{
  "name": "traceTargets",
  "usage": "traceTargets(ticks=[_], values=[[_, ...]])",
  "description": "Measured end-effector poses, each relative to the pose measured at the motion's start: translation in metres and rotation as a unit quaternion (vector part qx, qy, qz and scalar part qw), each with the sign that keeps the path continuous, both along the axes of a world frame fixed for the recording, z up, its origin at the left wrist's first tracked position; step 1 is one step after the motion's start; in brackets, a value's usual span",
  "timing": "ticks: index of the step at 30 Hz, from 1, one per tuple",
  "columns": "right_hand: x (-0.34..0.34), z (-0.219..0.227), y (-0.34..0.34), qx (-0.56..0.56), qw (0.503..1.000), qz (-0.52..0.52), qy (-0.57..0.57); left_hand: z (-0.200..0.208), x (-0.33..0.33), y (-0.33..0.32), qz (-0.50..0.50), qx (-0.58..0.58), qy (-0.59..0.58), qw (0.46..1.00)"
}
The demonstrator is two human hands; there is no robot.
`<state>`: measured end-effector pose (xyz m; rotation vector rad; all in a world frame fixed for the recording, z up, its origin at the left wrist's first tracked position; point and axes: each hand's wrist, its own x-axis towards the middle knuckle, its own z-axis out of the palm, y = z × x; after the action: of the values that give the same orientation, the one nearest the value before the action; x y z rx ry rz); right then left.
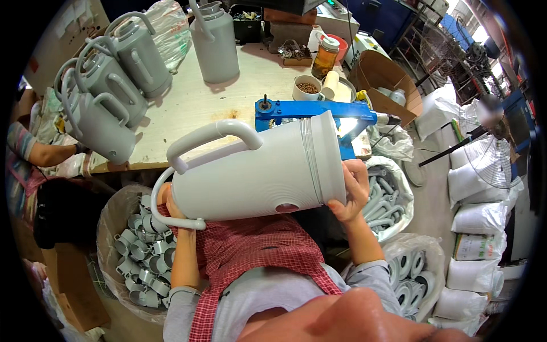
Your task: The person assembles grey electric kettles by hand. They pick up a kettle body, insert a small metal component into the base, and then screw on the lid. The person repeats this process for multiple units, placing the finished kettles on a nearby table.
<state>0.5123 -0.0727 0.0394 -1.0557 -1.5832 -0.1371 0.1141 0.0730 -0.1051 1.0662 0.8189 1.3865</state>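
A large grey thermos jug (245, 182) lies sideways in front of my body, its side handle facing up and away. My left hand (168, 200) grips its left end by the curved carrying handle (158, 196); the jug hides part of those fingers. At the wide right end, my right hand (354, 191) holds the rim, with thumb and fingers bent round the edge. Just behind the jug, a blue metal press-like fixture (319, 108) stands at the table's right edge, partly covered by it.
Several similar jugs stand at the table's (188, 108) left; another jug (216, 51) stands farther back. A cup of small brown parts (307, 88) sits near an amber jar (325, 57). Bags of grey cups (145, 256), handles (387, 199) and rings (413, 279) flank me. Someone's arm (54, 154) shows at left.
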Motion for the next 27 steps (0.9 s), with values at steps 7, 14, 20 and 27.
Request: traceTargets(ticks=[7,14,20,27], values=[[0.000,-0.005,-0.017,0.017,0.999,0.020,0.034,0.046,0.032,-0.002,0.033,-0.017,0.064,0.997],[0.009,-0.065,-0.009,-0.379,0.666,0.065,0.639,0.148,0.055,-0.050,0.072,0.226,0.078,0.968],[-0.017,-0.074,-0.008,-0.123,0.951,-0.028,0.283,0.135,0.046,-0.038,0.274,0.026,0.104,0.956],[-0.064,-0.080,0.056,-0.625,0.569,0.186,0.501,0.189,-0.069,0.014,0.048,0.499,0.227,0.835]])
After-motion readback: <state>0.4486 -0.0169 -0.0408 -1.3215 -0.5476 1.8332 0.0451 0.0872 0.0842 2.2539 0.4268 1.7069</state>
